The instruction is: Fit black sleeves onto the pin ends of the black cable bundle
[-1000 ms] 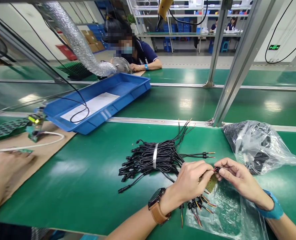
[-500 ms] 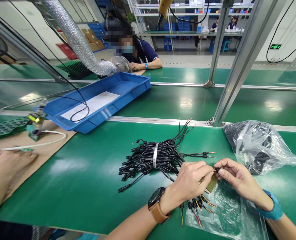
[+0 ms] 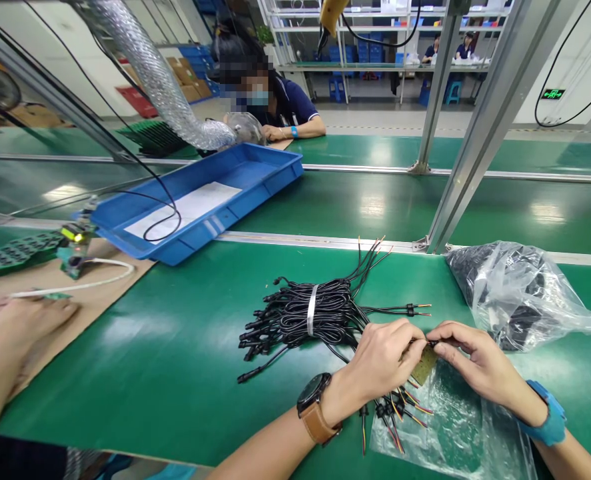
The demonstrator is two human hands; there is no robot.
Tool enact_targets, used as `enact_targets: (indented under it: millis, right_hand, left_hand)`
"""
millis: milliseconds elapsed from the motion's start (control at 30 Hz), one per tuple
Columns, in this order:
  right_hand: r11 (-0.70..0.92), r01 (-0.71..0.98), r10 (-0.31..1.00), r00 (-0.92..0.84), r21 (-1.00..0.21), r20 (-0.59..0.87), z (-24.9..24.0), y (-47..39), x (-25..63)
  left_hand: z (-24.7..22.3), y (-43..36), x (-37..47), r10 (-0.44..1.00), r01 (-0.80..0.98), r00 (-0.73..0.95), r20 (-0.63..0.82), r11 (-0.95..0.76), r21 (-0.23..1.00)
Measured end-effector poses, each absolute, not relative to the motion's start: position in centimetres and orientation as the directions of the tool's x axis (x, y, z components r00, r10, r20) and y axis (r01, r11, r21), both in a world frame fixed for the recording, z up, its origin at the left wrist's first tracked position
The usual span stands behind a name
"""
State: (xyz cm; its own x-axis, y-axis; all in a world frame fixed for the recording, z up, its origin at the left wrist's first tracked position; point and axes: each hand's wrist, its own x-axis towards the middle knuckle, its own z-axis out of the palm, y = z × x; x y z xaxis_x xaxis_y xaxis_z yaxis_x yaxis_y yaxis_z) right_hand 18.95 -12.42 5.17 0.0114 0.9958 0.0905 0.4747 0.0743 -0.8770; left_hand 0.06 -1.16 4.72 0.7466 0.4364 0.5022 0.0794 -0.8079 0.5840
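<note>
A bundle of black cables (image 3: 300, 310), tied with a white band, lies on the green table. At its right, my left hand (image 3: 388, 357) is closed on a thin cable end; a watch is on that wrist. Facing it, my right hand (image 3: 468, 353) pinches a small black part (image 3: 432, 343) at the wire's tip, its fingertips nearly touching the left ones. Below the hands are cable ends with red and yellow wires (image 3: 400, 410), partly over a flat clear plastic bag (image 3: 450, 427). A small yellowish piece (image 3: 425, 367) shows between the hands.
A filled plastic bag (image 3: 520, 293) sits at the right. The blue tray (image 3: 210, 230) holds a paper at the back left. Another person's hand (image 3: 25, 327) rests on brown board near green circuit boards (image 3: 20, 252). A metal post (image 3: 490, 133) rises behind; a masked person sits opposite.
My right fingers have closed in more around the small black part, which is now more hidden. My left hand has barely moved. The view has shifted slightly.
</note>
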Motion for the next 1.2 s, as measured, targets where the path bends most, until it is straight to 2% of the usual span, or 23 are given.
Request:
enact_targets:
  millis: [267, 400, 500, 667, 900, 1200]
  right_hand:
    - [-0.083, 0.26, 0.992, 0.114, -0.962, -0.055, 4.9, -12.3, 18.4]
    - [-0.096, 0.219, 0.979, 0.197, -0.971, -0.052, 4.2, -12.2, 17.6]
    - [-0.081, 0.215, 0.966, 0.256, -0.973, -0.024, 3.8, -12.1, 17.6]
    - [-0.057, 0.276, 0.965, 0.262, -0.96, 0.018, 3.2, -12.1, 18.1]
    - [0.043, 0.417, 0.974, 0.184, -0.908, 0.131, 2.9, -12.1, 17.4]
    - [0.273, 0.583, 0.928, 0.049, -0.765, 0.369, 2.2, -12.0, 15.9]
  left_hand:
    - [4.4, -1.3, 0.1, 0.45, 0.102, 0.743, 0.496, -0.808, 0.58]
    - [3.8, -1.5, 0.1, 0.471, 0.114, 0.735, 0.488, -0.795, 0.596]
    - [4.1, -1.1, 0.0, 0.43, 0.072, 0.79, 0.437, -0.773, 0.63]
    - [4.9, 0.5, -0.5, 0.412, 0.098, 0.858, 0.307, -0.718, 0.689]
    - [3.3, 0.4, -0.5, 0.373, 0.063, 0.824, 0.426, -0.808, 0.586]
    - [3.3, 0.1, -0.7, 0.342, 0.143, 0.861, 0.375, -0.873, 0.467]
